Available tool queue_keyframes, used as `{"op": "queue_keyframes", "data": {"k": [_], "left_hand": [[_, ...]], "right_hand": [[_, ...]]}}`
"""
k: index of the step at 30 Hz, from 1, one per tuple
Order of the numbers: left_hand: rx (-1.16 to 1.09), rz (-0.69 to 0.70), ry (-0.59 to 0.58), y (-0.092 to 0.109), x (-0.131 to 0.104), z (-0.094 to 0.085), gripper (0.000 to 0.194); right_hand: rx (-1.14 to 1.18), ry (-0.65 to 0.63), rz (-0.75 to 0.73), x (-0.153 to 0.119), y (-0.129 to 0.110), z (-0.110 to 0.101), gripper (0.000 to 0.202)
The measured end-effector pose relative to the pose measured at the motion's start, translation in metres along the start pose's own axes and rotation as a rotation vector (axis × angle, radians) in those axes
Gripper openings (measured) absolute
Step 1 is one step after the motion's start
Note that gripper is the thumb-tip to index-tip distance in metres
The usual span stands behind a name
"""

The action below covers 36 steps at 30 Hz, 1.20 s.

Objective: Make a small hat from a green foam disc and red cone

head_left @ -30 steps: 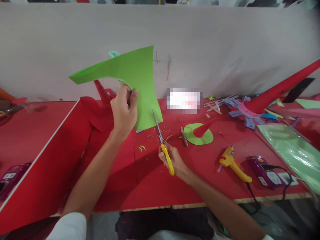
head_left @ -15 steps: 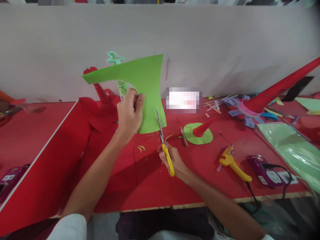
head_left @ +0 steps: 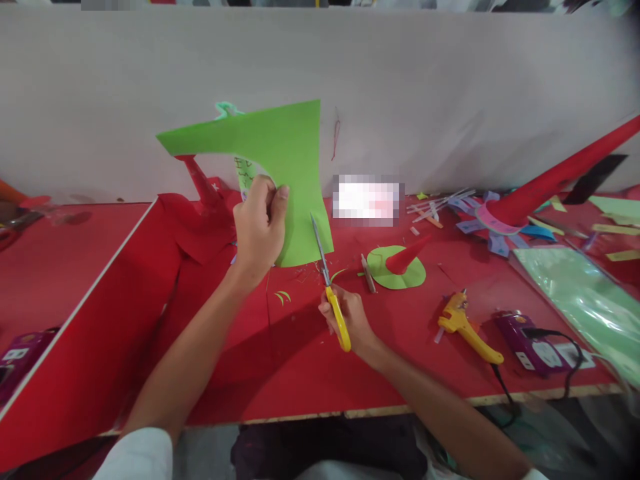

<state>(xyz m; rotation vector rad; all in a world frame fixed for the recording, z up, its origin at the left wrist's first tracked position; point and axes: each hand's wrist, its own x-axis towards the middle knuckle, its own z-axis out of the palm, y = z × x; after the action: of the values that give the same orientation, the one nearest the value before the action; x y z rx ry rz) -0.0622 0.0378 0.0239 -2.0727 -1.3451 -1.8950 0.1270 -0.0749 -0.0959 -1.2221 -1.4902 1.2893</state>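
Observation:
My left hand [head_left: 261,223] pinches a green paper sheet [head_left: 295,160] along its curved cut-out edge, holding it upright above the table. The sheet has a long strip reaching to the left. My right hand [head_left: 350,317] is closed around the yellow handles of a pair of scissors [head_left: 339,319]. Their blades look nearly closed, point up and lie in front of the sheet's lower right part; whether they touch it cannot be told. Small green offcuts [head_left: 283,297] lie on the red table [head_left: 300,373] below the sheet.
Right of the scissors sits a green disc [head_left: 400,279] with a red cone [head_left: 404,259]. Further right are a yellow glue gun [head_left: 467,327], a purple box [head_left: 533,343] with cables and a large red cone [head_left: 545,173]. A red panel [head_left: 95,320] stands at the left.
The sheet's upper part and left strip have tilted slightly up and to the left, covering more of the star shape behind. My right hand and the scissors have shifted slightly right.

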Motion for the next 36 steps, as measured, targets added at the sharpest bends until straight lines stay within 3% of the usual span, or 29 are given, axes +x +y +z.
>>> {"op": "queue_keyframes", "data": {"k": [6, 11, 25, 36], "left_hand": [[0.0, -0.009, 0.006, -0.001, -0.001, 0.0, 0.052], [-0.005, -0.01, 0.0, 0.001, -0.002, 0.002, 0.051], [0.006, 0.029, -0.14, 0.015, -0.013, 0.011, 0.037], [0.007, 0.051, -0.163, 0.017, -0.017, 0.015, 0.032]], "right_hand": [[0.015, 0.023, 0.036, 0.0, 0.002, 0.003, 0.065], [0.047, -0.036, -0.008, 0.001, 0.006, 0.003, 0.066], [0.11, -0.028, -0.022, 0.005, 0.005, 0.002, 0.074], [0.148, 0.022, -0.008, 0.005, 0.009, 0.0, 0.069]]}}
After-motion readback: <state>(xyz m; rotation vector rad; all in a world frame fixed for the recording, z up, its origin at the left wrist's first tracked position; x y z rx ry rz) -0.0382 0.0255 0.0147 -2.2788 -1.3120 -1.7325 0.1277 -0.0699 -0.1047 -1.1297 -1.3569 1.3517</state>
